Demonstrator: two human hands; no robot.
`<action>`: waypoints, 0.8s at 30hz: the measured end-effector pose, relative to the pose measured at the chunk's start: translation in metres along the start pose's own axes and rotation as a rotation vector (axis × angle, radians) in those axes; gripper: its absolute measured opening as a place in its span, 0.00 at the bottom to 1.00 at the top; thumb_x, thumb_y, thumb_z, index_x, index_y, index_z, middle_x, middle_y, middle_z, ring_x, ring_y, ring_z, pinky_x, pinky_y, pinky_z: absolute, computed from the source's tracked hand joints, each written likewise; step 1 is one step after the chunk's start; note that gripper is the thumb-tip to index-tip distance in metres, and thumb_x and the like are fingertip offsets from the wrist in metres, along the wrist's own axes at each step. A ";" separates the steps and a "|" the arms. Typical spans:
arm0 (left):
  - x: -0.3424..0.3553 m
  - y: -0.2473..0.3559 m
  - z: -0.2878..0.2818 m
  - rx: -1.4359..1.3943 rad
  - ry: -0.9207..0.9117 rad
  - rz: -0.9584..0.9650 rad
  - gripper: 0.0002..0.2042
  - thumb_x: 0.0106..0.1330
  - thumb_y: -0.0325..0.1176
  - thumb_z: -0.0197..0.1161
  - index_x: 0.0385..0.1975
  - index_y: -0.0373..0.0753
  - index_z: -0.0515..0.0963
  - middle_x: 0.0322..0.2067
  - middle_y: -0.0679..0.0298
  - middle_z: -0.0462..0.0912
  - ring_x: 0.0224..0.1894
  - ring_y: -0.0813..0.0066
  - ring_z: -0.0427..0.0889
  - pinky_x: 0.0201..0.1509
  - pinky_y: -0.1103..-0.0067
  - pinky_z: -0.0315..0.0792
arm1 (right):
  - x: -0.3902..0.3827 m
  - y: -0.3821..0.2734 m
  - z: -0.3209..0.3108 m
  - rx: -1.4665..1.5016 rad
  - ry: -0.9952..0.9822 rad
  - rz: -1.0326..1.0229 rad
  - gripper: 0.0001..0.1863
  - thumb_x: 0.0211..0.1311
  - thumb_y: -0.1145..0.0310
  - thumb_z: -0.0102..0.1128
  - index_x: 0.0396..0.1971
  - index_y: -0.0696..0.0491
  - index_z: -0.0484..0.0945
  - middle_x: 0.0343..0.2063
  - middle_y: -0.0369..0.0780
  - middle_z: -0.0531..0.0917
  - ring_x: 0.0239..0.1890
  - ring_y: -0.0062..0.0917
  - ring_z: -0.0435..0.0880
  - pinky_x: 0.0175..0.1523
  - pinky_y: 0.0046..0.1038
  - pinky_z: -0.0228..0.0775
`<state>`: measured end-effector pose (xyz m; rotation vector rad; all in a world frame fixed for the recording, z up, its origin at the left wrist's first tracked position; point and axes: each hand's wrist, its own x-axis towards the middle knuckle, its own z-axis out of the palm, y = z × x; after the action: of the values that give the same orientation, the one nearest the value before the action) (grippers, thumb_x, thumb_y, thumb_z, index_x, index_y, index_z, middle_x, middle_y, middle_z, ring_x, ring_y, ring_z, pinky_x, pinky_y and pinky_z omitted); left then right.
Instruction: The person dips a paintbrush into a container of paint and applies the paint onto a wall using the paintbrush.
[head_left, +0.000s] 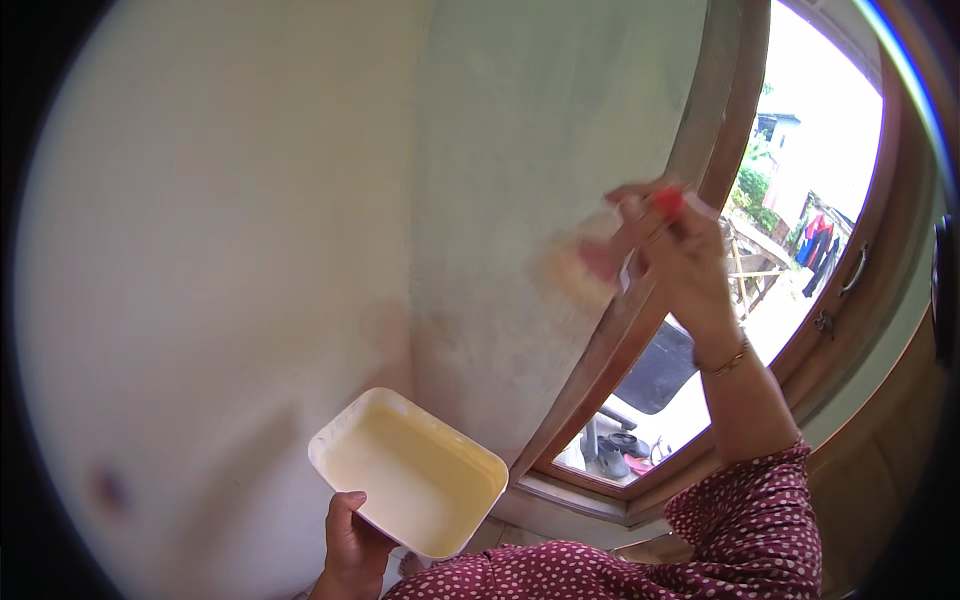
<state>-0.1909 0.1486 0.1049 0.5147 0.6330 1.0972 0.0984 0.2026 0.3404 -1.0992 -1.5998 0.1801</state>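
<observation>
Greyish wall (530, 130) meets a paler wall (230, 200) at the corner, and in front of the greyish one is the brush (588, 264), blurred, gripped in the curled fingers of the right hand (672, 240); whether its bristles touch the wall, I cannot tell. Lower down, the left hand (352, 548) holds the tray (350, 424) by its near edge, thumb over the rim, with cream liquid (390, 485) inside. I think strokes should be light and even, the tray level, and more care is needed beside the wooden frame (728, 110).
</observation>
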 end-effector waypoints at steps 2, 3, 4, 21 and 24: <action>-0.004 -0.005 0.002 0.033 0.032 0.004 0.35 0.57 0.49 0.55 0.66 0.42 0.62 0.57 0.58 0.73 0.58 0.60 0.75 0.55 0.58 0.75 | 0.012 -0.017 -0.010 -0.074 -0.016 -0.244 0.11 0.68 0.69 0.61 0.42 0.61 0.79 0.25 0.35 0.81 0.27 0.16 0.82 0.37 0.21 0.81; -0.005 -0.007 -0.002 0.030 0.043 0.008 0.35 0.57 0.49 0.55 0.66 0.42 0.62 0.57 0.58 0.73 0.58 0.60 0.75 0.55 0.58 0.75 | 0.018 -0.030 -0.012 -0.108 -0.021 -0.322 0.11 0.68 0.69 0.61 0.44 0.61 0.79 0.28 0.36 0.82 0.30 0.18 0.85 0.39 0.22 0.82; -0.002 -0.007 -0.004 0.039 0.031 -0.003 0.35 0.57 0.49 0.55 0.66 0.41 0.62 0.57 0.58 0.73 0.58 0.60 0.76 0.54 0.57 0.75 | 0.027 -0.041 -0.014 -0.107 0.007 -0.435 0.11 0.68 0.68 0.61 0.43 0.60 0.80 0.33 0.40 0.83 0.30 0.20 0.85 0.36 0.21 0.80; -0.008 -0.001 0.002 0.064 0.015 -0.007 0.34 0.58 0.49 0.53 0.65 0.41 0.63 0.58 0.58 0.74 0.58 0.60 0.76 0.55 0.58 0.74 | -0.059 0.060 0.058 -0.972 -0.539 -0.792 0.09 0.61 0.61 0.58 0.34 0.51 0.80 0.29 0.39 0.77 0.33 0.32 0.81 0.38 0.40 0.75; -0.013 -0.003 0.003 0.043 -0.029 0.040 0.34 0.58 0.49 0.53 0.65 0.42 0.63 0.57 0.58 0.75 0.57 0.59 0.76 0.54 0.58 0.75 | -0.068 0.056 0.059 -0.844 -0.643 -0.571 0.10 0.59 0.64 0.66 0.37 0.51 0.80 0.31 0.40 0.79 0.34 0.32 0.84 0.37 0.35 0.80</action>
<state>-0.1911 0.1350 0.1079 0.5810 0.6246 1.1135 0.0755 0.2092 0.2378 -1.1928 -2.6281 -0.6424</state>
